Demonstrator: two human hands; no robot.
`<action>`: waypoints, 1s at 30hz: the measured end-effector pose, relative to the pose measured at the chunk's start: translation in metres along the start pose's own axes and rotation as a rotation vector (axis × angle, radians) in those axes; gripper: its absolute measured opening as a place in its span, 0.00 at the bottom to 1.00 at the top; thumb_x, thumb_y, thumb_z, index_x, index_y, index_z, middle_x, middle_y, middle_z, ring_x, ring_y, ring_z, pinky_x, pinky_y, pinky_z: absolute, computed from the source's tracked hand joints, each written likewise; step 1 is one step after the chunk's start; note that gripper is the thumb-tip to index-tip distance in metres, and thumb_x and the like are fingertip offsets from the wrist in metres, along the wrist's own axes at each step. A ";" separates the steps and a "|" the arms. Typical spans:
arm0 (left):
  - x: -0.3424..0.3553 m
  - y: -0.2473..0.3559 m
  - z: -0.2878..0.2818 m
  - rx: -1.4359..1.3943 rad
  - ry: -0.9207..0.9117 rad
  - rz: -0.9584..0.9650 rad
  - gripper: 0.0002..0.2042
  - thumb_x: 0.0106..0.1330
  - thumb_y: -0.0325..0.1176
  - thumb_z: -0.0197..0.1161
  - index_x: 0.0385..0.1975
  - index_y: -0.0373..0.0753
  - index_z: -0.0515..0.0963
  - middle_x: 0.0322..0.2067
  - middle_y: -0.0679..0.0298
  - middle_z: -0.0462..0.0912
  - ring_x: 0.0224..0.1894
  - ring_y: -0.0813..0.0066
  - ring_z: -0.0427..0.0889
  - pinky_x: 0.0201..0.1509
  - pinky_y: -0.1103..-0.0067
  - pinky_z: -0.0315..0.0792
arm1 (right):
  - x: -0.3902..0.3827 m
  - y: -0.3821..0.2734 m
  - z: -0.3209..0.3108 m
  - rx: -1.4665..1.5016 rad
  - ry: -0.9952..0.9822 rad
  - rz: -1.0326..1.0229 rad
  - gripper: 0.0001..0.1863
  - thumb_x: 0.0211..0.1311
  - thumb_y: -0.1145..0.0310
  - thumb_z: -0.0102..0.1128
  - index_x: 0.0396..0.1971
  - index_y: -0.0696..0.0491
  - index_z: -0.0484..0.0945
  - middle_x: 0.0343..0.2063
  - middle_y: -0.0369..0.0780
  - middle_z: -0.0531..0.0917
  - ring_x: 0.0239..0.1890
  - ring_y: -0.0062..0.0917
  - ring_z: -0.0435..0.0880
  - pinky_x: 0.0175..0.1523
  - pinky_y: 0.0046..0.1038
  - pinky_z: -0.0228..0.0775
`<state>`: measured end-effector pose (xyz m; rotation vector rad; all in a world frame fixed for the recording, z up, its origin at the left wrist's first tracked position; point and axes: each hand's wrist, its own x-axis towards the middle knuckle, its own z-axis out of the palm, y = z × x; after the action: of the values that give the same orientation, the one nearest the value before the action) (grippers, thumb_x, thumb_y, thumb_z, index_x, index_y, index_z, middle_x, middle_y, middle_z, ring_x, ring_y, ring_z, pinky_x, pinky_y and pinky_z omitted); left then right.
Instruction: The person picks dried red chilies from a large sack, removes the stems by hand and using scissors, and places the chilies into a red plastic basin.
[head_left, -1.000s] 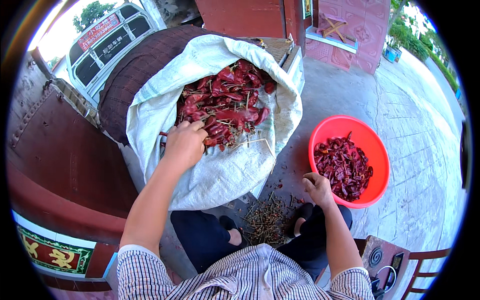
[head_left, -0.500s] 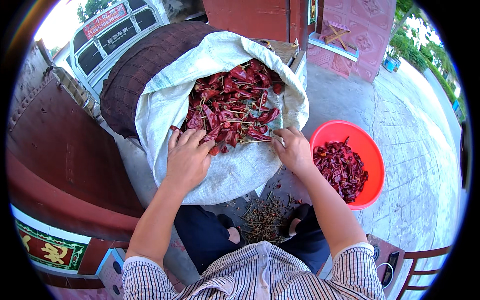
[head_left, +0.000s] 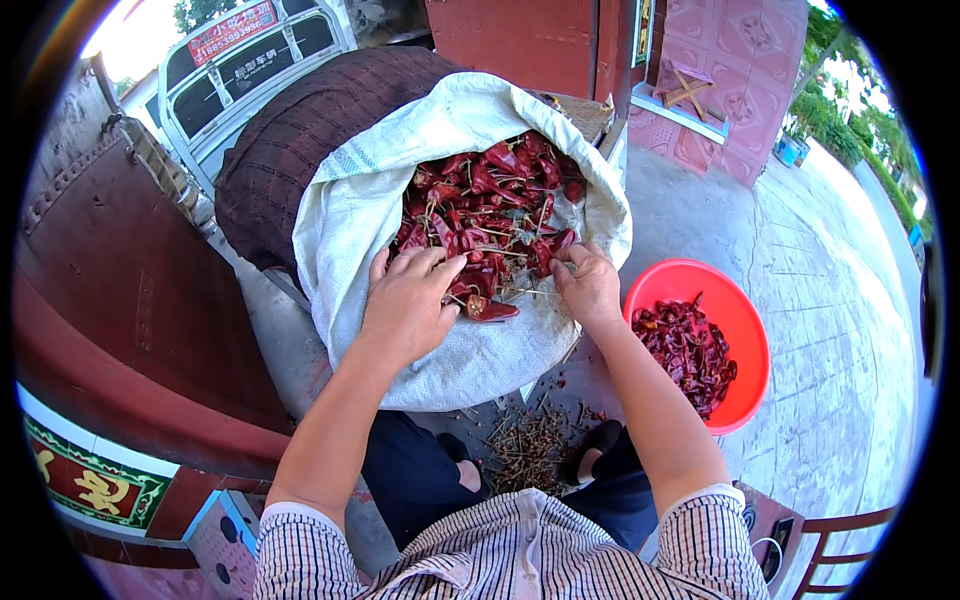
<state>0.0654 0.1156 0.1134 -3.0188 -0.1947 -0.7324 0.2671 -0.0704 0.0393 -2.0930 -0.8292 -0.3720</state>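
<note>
Dried red chilies point(head_left: 495, 185), many with pale stems, fill the wide mouth of a white woven sack point(head_left: 345, 225), its rim folded outward. At the near left of the pile lies my left hand point(head_left: 408, 305), open, its fingers spread over the chilies. One loose chili point(head_left: 490, 309) rests on the sack cloth beside its thumb. My right hand point(head_left: 588, 287) is closed at the pile's right edge, thumb and forefinger pinched at the end of a dark red chili; its exact grip is partly hidden. A red plastic basin point(head_left: 752, 375) holding more chilies point(head_left: 685, 350) stands to the right.
Broken stems point(head_left: 530, 445) litter the ground between my feet. Behind the sack are a dark cloth-covered bulk point(head_left: 310, 130) and a white truck cab point(head_left: 250, 70). A red-brown metal panel point(head_left: 140, 290) stands left; concrete ground point(head_left: 820, 300) stretches right.
My left hand has moved right and farther over the chilies, its fingers spreading. A loose chili now lies near its thumb. The view has shifted slightly, so the sack appears farther right.
</note>
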 end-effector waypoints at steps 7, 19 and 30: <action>-0.001 0.021 -0.014 -0.281 0.166 0.025 0.28 0.58 0.40 0.73 0.59 0.40 0.79 0.54 0.56 0.82 0.59 0.56 0.78 0.68 0.60 0.63 | -0.022 -0.034 -0.040 0.239 0.001 -0.280 0.06 0.57 0.74 0.69 0.34 0.55 0.83 0.36 0.44 0.84 0.42 0.42 0.83 0.48 0.38 0.75; -0.074 0.080 0.039 -1.031 -0.025 0.130 0.10 0.65 0.29 0.72 0.45 0.39 0.88 0.34 0.62 0.86 0.35 0.70 0.84 0.40 0.76 0.77 | -0.126 -0.054 -0.086 0.594 -0.668 -0.094 0.22 0.67 0.57 0.67 0.49 0.59 0.77 0.39 0.49 0.83 0.43 0.40 0.85 0.51 0.35 0.76; -0.110 0.113 0.063 -2.095 -0.216 -0.446 0.07 0.73 0.33 0.64 0.38 0.35 0.82 0.30 0.65 0.82 0.30 0.77 0.79 0.33 0.81 0.72 | -0.150 -0.051 -0.080 0.676 -0.653 -0.159 0.19 0.70 0.53 0.63 0.35 0.57 0.79 0.24 0.44 0.78 0.27 0.39 0.80 0.34 0.34 0.72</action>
<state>0.0114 -0.0051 0.0073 -5.1867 -0.0688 -0.8833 0.1239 -0.1758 0.0400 -1.4985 -1.2826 0.4924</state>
